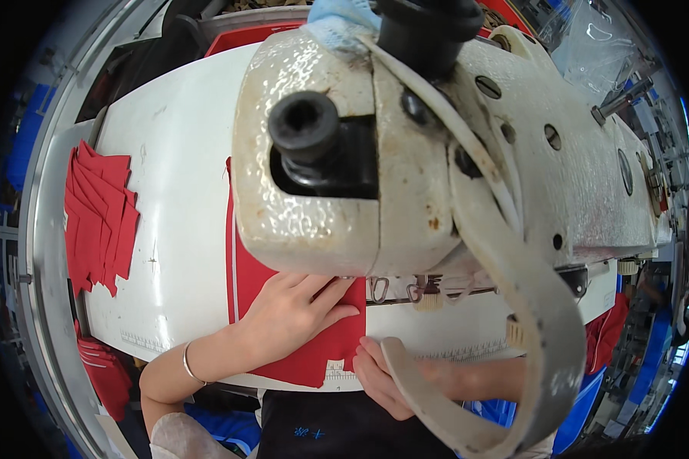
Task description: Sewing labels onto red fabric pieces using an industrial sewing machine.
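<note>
Head view: a red fabric panel (302,366) lies at lower centre of the frame on the white worktop (180,229), partly beneath the sewing machine (314,229). The left hand (287,315) rests on it, grip spread; the right hand (381,379) meets its lower-right edge, though whether that grip pinches cloth I cannot tell. The panel is probably light, soft and floppy, best held flat by its edges.

red cloth (314,352) partly hidden, right hand (377,380) partly behind bar (563,344)

red cloth panel (302,358) | white stripe along left side | seemingly flat on white tabletop (180,229) | partly hidden
</note>
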Action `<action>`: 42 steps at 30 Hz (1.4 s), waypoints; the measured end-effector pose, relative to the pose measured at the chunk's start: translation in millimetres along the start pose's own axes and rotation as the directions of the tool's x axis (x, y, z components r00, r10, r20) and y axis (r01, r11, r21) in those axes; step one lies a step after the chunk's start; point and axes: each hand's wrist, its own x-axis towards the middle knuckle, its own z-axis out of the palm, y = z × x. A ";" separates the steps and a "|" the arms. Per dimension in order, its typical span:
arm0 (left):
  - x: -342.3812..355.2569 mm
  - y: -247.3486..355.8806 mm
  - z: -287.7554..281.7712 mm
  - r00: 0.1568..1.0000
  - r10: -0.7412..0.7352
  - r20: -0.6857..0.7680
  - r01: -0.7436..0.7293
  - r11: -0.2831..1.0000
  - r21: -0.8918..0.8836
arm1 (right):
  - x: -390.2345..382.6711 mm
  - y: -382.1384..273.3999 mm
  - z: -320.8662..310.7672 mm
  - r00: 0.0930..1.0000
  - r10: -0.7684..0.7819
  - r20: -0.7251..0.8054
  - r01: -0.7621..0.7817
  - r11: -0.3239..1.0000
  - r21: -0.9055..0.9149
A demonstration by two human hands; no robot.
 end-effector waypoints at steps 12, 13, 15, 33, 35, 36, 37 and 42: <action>-12.8 5.4 2.1 0.990 0.115 -0.079 -0.116 0.993 -0.008 | 7.5 38.7 9.7 0.973 0.215 -0.084 -0.197 0.963 0.183; -12.4 4.2 1.3 0.989 0.122 -0.080 -0.124 0.992 -0.013 | 4.6 39.1 9.1 0.962 0.273 -0.012 -0.267 0.949 0.168; -17.2 -1.3 0.6 0.970 0.241 -0.038 -0.241 0.970 0.021 | 2.5 41.5 15.1 0.945 0.324 0.048 -0.328 0.932 0.155; 5.9 -52.7 2.1 0.974 0.208 -0.085 -0.198 0.974 0.107 | 8.3 66.4 9.3 0.811 -0.008 0.585 0.520 0.465 -0.716; 7.9 -60.0 8.9 0.986 0.131 -0.101 -0.134 0.991 -0.023 | 5.1 65.5 12.2 0.866 0.032 0.500 0.394 0.571 -0.720; 8.2 -64.2 14.0 0.993 0.051 -0.107 -0.068 0.986 -0.153 | 3.3 64.7 13.2 0.887 0.058 0.457 0.327 0.619 -0.714; 8.6 -68.5 19.6 0.994 -0.027 -0.103 -0.003 0.960 -0.281 | 1.3 63.7 13.8 0.905 0.088 0.416 0.259 0.662 -0.703; 0.8 -85.9 34.3 0.906 -0.417 0.070 0.313 0.552 -0.773 | -2.0 63.3 29.1 0.954 0.235 0.184 -0.097 0.827 -0.553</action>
